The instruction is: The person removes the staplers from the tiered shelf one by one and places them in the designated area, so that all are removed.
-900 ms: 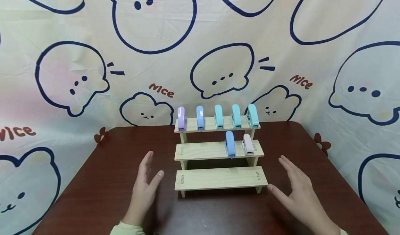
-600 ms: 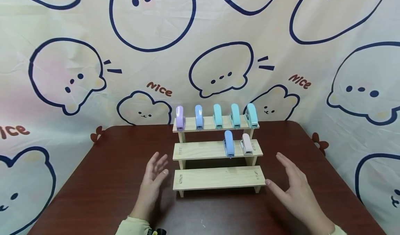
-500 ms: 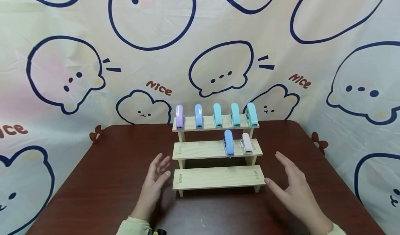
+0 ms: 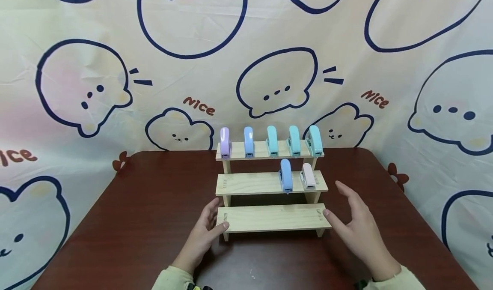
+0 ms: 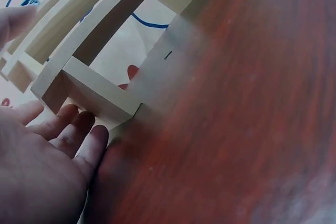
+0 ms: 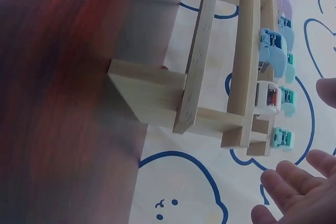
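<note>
Counter bears wooden rack, long axis crosswise, lowest step nearest; left hand, right hand: fingers parted, gripping nothing.

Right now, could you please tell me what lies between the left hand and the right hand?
In the head view, the wooden bottom shelf spans the stretch between the left hand and the right hand, with nothing standing on it.
</note>
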Motion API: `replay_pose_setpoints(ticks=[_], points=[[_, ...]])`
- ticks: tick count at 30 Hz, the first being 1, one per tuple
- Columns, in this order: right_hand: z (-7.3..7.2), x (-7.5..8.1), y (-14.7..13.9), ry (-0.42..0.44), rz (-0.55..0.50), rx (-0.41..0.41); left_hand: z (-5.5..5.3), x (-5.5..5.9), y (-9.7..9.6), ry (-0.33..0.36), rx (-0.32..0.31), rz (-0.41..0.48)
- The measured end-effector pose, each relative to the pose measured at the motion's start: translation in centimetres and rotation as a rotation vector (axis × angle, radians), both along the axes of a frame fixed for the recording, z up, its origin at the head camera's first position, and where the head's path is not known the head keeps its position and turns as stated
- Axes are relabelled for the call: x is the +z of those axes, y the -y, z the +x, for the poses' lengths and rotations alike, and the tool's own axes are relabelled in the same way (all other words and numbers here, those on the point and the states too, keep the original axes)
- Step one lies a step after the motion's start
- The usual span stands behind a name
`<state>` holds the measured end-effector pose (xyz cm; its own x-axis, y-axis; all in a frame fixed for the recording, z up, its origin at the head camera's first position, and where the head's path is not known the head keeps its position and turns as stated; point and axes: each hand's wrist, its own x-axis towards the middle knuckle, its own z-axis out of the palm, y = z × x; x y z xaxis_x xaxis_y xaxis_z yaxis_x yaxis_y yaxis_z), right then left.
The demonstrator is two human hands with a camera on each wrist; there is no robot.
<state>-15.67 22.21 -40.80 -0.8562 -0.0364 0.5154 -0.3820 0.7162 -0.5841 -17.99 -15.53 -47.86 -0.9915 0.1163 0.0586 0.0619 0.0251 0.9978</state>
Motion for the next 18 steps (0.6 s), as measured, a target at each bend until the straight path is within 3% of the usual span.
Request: replay_pose_setpoints(ticks=[10,18], points=[[-1.9,0.2,0.9,0.018,-0.036,-0.043,-0.5,-0.3,-0.3,0.062,-0.007,-0.091],[-3.9,0.2,0.9,0.018,-0.016,-0.026,-0.4,-0.6,0.0,0.052,-0.017,-0.078]])
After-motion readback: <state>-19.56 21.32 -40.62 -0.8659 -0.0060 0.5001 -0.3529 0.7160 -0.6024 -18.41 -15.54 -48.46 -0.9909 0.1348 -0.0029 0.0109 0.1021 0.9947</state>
